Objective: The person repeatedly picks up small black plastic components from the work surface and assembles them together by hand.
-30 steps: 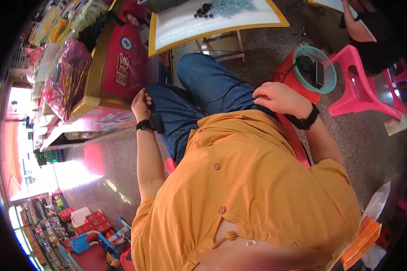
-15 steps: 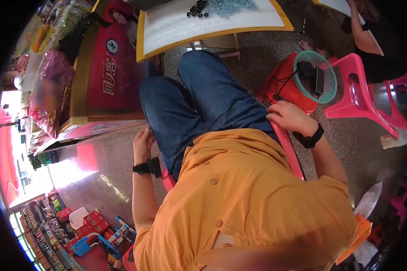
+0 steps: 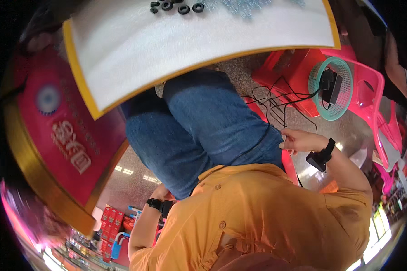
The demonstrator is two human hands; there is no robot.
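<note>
My right hand [image 3: 299, 141] is beside my right thigh, above the edge of a pink chair [image 3: 288, 163]. Its fingers are curled together, and whatever they hold, if anything, cannot be made out. A thin black cable [image 3: 254, 148] crosses my jeans and passes close to those fingertips. On the other side, my left hand [image 3: 165, 194] hangs low by my left hip; its fingers are hidden behind my leg. Both wrists wear black bands. Over my knees reaches a white-topped table [image 3: 190, 47] with a yellow rim, bearing several black rings [image 3: 183, 9] and pale blue glittery pieces [image 3: 244, 6].
To the right, a turquoise basket [image 3: 332, 114] holds a black adapter box [image 3: 333, 88] beside a red stool [image 3: 298, 65]. Loose black cables [image 3: 276, 101] trail from it. Another pink chair [image 3: 379, 104] stands farther right, near a person's arm [image 3: 395, 67]. A pink printed counter panel [image 3: 72, 122] is at left.
The view has turned and come nearer the table, which now covers my knees. My right hand has lifted from the chair edge and curled its fingers; my left hand has slipped mostly out of sight.
</note>
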